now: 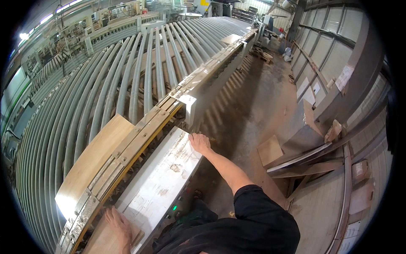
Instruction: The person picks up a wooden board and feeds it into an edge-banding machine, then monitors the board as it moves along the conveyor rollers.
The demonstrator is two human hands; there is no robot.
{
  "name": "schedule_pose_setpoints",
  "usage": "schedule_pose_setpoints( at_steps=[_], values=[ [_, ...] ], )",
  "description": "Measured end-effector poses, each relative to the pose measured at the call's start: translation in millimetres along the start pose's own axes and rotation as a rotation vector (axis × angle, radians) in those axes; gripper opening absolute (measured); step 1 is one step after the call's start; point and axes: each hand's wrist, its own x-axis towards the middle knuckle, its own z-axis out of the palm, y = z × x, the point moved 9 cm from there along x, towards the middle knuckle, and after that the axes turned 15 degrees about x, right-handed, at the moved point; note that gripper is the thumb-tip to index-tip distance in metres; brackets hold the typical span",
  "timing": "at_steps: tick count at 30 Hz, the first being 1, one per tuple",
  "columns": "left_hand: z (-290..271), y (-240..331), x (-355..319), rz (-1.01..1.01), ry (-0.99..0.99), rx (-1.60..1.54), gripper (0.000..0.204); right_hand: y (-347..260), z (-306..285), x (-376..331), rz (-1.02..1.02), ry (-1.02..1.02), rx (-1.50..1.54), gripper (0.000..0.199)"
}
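Note:
My right hand (pixel 199 142) rests on the far right corner of a long white metal machine cover (pixel 160 182), fingers curled over its edge. My left hand (pixel 119 224) lies flat on a wooden board (pixel 103 239) at the near end of that cover. A pale wooden panel (pixel 95 161) lies on the roller conveyor (pixel 105 89) just beyond a grey and yellow guide rail (pixel 139 139). Neither hand grips anything.
The conveyor of long grey rollers curves away to the left and far end. A dusty concrete floor (pixel 253 106) runs on the right, with a cardboard sheet (pixel 269 150), metal beams (pixel 313 156) and a corrugated wall. A green light (pixel 174 208) glows on the machine's side.

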Motion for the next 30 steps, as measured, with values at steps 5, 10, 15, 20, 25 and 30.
schedule_pose_setpoints(
  at_steps=[5,10,15,20,25,30],
  values=[
    [1,-9,-4,-0.066,0.002,-0.005,0.047,-1,14,4,-0.045,-0.089,-0.107,0.04],
    [-8,4,2,-0.021,-0.013,-0.055,0.047,-2,2,-2,-0.012,-0.04,-0.028,0.044],
    [7,-7,-4,0.028,0.04,0.002,0.049,-2,8,0,0.052,-0.073,-0.025,0.049],
    [13,-9,-1,0.054,0.08,0.023,0.048,2,6,2,0.019,-0.018,0.007,0.045],
    [5,1,1,0.079,0.06,0.01,0.047,3,-1,-1,0.009,-0.006,0.014,0.044],
    [-2,1,1,0.055,0.011,-0.018,0.046,-3,-3,-4,0.03,0.007,0.031,0.044]
  ],
)
